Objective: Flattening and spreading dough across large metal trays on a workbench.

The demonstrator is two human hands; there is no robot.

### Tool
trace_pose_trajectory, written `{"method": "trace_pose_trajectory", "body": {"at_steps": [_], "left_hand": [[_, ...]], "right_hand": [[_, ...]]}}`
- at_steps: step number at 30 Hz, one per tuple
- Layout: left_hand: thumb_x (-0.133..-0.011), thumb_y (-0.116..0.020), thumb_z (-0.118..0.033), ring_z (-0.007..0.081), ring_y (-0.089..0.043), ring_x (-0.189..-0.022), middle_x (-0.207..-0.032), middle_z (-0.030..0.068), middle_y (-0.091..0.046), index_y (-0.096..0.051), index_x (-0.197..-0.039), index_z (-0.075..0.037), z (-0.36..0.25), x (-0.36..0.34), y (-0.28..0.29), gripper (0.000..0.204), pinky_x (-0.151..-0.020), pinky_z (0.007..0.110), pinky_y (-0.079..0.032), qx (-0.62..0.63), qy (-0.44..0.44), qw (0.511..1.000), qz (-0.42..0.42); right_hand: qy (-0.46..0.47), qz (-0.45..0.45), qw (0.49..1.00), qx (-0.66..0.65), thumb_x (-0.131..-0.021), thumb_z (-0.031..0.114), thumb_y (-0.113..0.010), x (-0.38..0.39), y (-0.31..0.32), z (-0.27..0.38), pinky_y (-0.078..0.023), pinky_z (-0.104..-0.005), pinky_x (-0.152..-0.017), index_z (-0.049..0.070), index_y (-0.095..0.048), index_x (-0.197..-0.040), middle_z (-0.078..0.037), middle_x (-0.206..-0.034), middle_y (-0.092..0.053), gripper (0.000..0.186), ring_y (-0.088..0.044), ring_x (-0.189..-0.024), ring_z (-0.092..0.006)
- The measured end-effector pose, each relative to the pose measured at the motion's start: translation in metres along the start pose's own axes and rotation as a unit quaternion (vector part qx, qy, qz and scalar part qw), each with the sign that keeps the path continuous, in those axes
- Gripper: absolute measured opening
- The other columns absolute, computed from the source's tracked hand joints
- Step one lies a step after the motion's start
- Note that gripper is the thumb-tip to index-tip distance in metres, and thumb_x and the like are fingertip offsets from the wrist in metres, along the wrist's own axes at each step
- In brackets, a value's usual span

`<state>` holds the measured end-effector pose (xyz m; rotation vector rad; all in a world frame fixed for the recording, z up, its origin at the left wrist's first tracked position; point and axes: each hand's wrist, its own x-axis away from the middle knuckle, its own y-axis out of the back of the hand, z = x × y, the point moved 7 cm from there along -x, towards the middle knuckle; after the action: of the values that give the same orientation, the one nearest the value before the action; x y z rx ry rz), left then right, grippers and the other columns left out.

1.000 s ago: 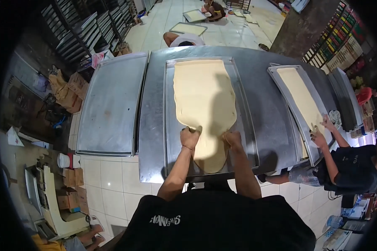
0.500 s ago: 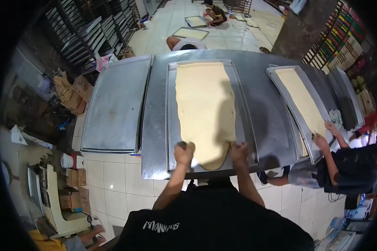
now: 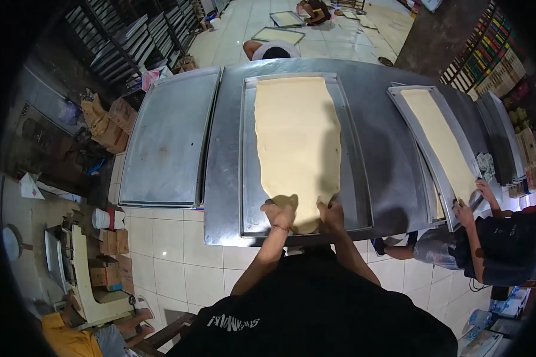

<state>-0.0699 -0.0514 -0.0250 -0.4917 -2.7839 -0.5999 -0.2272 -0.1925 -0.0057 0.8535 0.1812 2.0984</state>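
Observation:
A long, pale yellow sheet of dough (image 3: 298,137) lies in a shallow metal tray (image 3: 352,178) on the metal table in front of me. Its near end narrows between my hands. My left hand (image 3: 281,214) is closed on the left edge of that end, a thin bracelet at the wrist. Opposite it, my right hand (image 3: 331,215) pinches the right edge. The fingertips are partly hidden, and shadows fall across the dough's right half.
Stacked empty trays (image 3: 170,140) stand on the left. At the table's right end, a co-worker's hands (image 3: 471,199) handle another dough sheet (image 3: 438,140) in a tray. Beyond the far edge a person (image 3: 276,52) sits low. Tray racks (image 3: 125,41) line the far left.
Both my hands have come closer together along the dough's near end, the left one shifting right. The dough's near end looks shorter and more bunched. The whole view has shifted slightly.

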Motion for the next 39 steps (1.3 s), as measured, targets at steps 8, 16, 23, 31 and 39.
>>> {"method": "trace_pose_trajectory", "body": {"at_steps": [8,16,23,31,39], "left_hand": [[-0.074,-0.066,-0.043,0.0354,-0.062,-0.074,-0.077,0.0175,-0.063,-0.059,-0.098,-0.001,0.048,-0.013,-0.014,0.049,-0.068,0.038,-0.049,-0.036,0.075,0.996,-0.012],[-0.089,-0.048,-0.041,0.0376,-0.06,-0.061,-0.067,0.0184,-0.061,-0.055,-0.086,-0.001,0.002,0.005,0.063,0.041,-0.058,0.044,-0.047,-0.231,-0.08,0.963,-0.114],[-0.085,-0.055,-0.044,0.0352,-0.056,-0.054,-0.062,0.0146,-0.061,-0.059,-0.085,-0.002,-0.001,0.02,0.104,0.042,-0.053,0.042,-0.044,-0.352,-0.192,0.915,-0.052],[-0.082,-0.061,-0.036,0.0282,-0.053,-0.054,-0.065,0.0113,-0.06,-0.061,-0.079,-0.002,0.011,0.012,0.129,0.034,-0.054,0.035,-0.043,-0.283,-0.175,0.937,0.105],[-0.074,-0.067,-0.027,0.0287,-0.06,-0.063,-0.069,0.0103,-0.064,-0.064,-0.083,-0.004,0.007,0.007,0.103,0.025,-0.06,0.036,-0.047,-0.578,-0.194,0.782,0.132]], "right_hand": [[-0.046,-0.059,0.997,-0.011,-0.085,0.038,-0.055,-0.014,-0.016,-0.036,-0.047,-0.0385,-0.063,-0.012,-0.061,-0.091,-0.024,-0.082,-0.065,0.051,-0.061,-0.068,-0.0318],[0.194,-0.217,0.952,0.089,-0.087,0.046,-0.051,-0.033,0.046,-0.062,-0.044,-0.0465,-0.059,0.0,-0.064,-0.08,-0.021,-0.07,-0.06,0.048,-0.057,-0.061,-0.0377],[0.133,-0.136,0.945,0.267,-0.082,0.04,-0.059,-0.003,0.105,-0.036,-0.041,-0.0351,-0.052,0.0,-0.06,-0.073,-0.012,-0.064,-0.058,0.041,-0.048,-0.052,-0.0213],[0.096,0.096,0.989,0.052,-0.077,0.029,-0.066,-0.013,0.12,-0.049,-0.04,-0.0327,-0.052,0.001,-0.061,-0.076,-0.01,-0.067,-0.06,0.028,-0.046,-0.052,-0.0194],[0.139,0.053,0.91,0.388,-0.066,0.02,-0.071,-0.024,0.1,-0.049,-0.041,-0.0337,-0.052,0.006,-0.062,-0.078,-0.007,-0.071,-0.062,0.021,-0.051,-0.053,-0.0226]]}}
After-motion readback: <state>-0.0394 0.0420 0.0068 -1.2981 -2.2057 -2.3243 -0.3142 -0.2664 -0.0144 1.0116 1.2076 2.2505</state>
